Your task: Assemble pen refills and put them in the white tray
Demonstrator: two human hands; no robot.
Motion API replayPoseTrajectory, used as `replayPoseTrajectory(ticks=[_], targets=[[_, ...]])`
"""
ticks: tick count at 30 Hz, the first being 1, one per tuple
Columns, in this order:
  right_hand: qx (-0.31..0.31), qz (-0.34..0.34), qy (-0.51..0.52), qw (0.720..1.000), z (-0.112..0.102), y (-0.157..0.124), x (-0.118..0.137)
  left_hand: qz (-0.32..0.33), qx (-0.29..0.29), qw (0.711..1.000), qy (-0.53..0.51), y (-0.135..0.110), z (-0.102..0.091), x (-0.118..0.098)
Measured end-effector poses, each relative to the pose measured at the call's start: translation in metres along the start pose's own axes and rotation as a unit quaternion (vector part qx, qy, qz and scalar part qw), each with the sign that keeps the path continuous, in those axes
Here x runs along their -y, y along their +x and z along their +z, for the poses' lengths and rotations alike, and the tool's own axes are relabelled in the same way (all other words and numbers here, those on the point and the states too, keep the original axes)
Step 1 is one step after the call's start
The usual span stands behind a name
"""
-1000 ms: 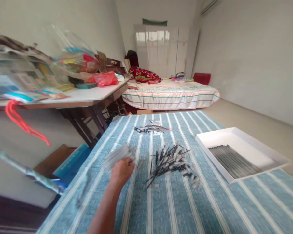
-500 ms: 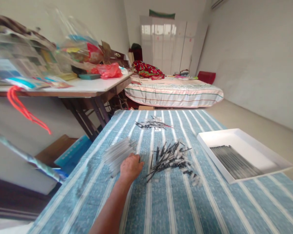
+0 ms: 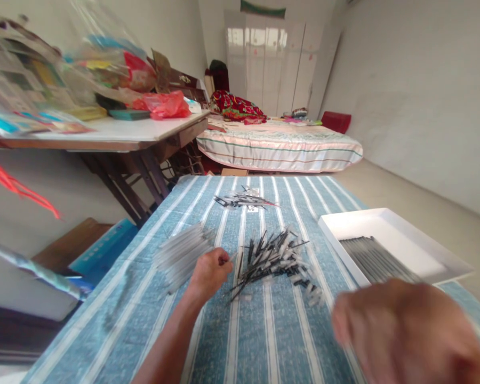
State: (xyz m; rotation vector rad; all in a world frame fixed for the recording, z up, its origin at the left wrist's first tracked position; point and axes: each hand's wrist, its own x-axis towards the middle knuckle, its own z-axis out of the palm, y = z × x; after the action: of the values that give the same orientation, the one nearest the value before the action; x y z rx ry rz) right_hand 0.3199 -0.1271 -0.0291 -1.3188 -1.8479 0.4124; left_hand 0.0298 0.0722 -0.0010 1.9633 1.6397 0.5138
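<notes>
My left hand (image 3: 211,273) is closed in a pinch just right of a row of clear thin tubes (image 3: 184,250); what its fingertips hold, if anything, is too small to make out. Right of that hand lies a loose pile of black and clear small stick-like pieces (image 3: 274,261). My right hand (image 3: 408,330), smeared by motion, is at the lower right, in front of a white box tray (image 3: 420,240). Inside the tray lies a neat row of dark thin sticks (image 3: 378,258), partly covered by that hand.
A smaller heap of dark and clear pieces (image 3: 246,200) lies farther back on the striped tablecloth (image 3: 248,352), over a small printed paper. To the left stands a white-topped table (image 3: 144,130) with bags on it. Behind are a bed (image 3: 280,149) and a white wardrobe (image 3: 264,69).
My right hand has come into view at the lower right, before the tray. My left hand stays beside the clear tubes, its fingers now drawn in. The camera view has shifted slightly.
</notes>
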Motion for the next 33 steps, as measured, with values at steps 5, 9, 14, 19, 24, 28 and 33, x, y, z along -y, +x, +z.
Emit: replayPoseTrajectory(ticks=[5, 9, 14, 19, 24, 28, 33], targets=[[-0.002, 0.116, -0.021, 0.993, 0.027, 0.121, 0.006, 0.005, 0.051, 0.99, -0.129, -0.007, 0.005, -0.008], [-0.011, 0.096, -0.145, 0.985, 0.057, 0.13, -0.013, -0.019, 0.07, 0.973, -0.218, -0.008, 0.009, -0.01], [-0.03, -0.034, -0.249, 0.967, 0.083, 0.126, -0.018, -0.012, 0.062, 0.977, -0.204, -0.005, 0.013, -0.007], [-0.023, -0.074, -0.317, 0.945, 0.1, 0.137, -0.012, 0.006, 0.072, 0.982, -0.176, -0.005, 0.016, -0.005], [0.007, -0.092, -0.34, 0.936, 0.106, 0.14, -0.017, 0.027, 0.098, 0.981, -0.166, -0.009, 0.016, -0.01], [-0.01, -0.144, -0.302, 0.942, 0.105, 0.138, -0.022, 0.024, 0.109, 0.98, -0.167, -0.014, 0.011, -0.018], [-0.08, -0.195, -0.247, 0.946, 0.104, 0.133, -0.016, -0.014, 0.16, 0.961, -0.223, -0.019, 0.006, -0.025]])
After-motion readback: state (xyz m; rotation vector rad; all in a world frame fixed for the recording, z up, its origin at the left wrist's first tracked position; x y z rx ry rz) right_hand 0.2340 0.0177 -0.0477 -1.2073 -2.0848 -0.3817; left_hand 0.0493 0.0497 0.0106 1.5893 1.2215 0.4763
